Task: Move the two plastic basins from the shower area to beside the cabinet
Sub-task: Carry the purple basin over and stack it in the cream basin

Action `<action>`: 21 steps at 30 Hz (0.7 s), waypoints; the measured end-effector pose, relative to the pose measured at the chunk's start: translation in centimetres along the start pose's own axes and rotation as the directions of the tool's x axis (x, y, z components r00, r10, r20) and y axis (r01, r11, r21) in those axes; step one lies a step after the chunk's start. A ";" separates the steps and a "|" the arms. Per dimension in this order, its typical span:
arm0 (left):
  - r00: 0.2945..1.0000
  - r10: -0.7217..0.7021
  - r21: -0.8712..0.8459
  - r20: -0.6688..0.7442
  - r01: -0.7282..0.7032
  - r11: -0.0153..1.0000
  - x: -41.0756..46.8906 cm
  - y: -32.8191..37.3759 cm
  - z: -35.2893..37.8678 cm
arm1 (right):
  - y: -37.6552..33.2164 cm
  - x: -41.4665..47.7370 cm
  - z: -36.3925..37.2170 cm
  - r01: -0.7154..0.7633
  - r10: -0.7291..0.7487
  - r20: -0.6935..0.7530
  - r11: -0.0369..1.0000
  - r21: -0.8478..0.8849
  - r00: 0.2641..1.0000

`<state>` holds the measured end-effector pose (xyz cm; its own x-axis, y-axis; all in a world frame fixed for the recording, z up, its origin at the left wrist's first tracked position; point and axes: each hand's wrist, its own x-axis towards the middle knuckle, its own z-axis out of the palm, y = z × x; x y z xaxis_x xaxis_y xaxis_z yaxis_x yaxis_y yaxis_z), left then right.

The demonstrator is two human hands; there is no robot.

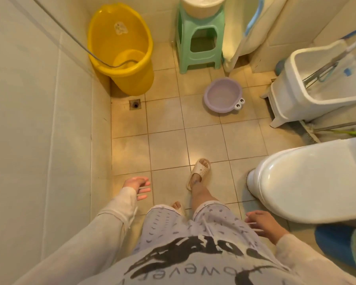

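Observation:
A small purple basin (pixel 222 95) with a frog-eye handle sits on the tiled floor at the far middle right. A cream basin (pixel 201 6) rests on top of a green plastic stool (pixel 199 44) against the far wall. A large yellow tub (pixel 119 48) stands in the far left corner with a metal shower hose dipping into it. My left hand (pixel 137 187) hangs open low on the left, fingers spread, holding nothing. My right hand (pixel 263 224) is open near my right hip beside the toilet. Both hands are far from the basins.
A white toilet (pixel 308 182) fills the right side. A white bin-like container (pixel 317 83) with mop handles stands at the far right. A floor drain (pixel 135 104) lies near the yellow tub. Tiled wall runs along the left. My slippered foot (pixel 199 171) is stepping forward.

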<state>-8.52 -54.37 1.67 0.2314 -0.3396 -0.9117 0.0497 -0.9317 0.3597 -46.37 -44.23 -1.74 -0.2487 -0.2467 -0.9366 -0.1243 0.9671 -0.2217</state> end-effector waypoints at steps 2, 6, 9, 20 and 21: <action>0.999 -0.032 0.013 -0.009 0.032 0.999 1.3 1.6 0.7 | -4.0 1.2 0.1 0.011 -0.012 0.026 0.999 0.040 1.000; 0.990 -0.109 0.074 -0.088 0.116 0.990 3.6 4.2 2.1 | -12.8 3.1 -0.6 0.090 -0.095 0.053 0.992 0.089 0.994; 0.979 -0.155 0.032 -0.132 0.161 0.986 5.1 7.0 3.1 | -19.1 3.9 -1.8 0.168 -0.176 0.057 0.978 0.126 0.983; 0.972 -0.149 0.229 -0.181 0.190 0.955 9.7 19.7 6.4 | -31.9 5.8 -5.6 0.252 -0.263 0.037 0.951 0.180 0.964; 0.973 -0.146 0.232 -0.180 0.187 0.955 10.2 20.7 6.6 | -32.2 6.0 -5.6 0.242 -0.252 0.032 0.953 0.183 0.967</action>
<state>-11.52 -77.94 -1.52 0.3928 -0.1709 -0.9036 -0.1351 -0.9826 0.1271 -49.23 -77.16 1.30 -0.1782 -0.4806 -0.8586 -0.0027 0.8728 -0.4880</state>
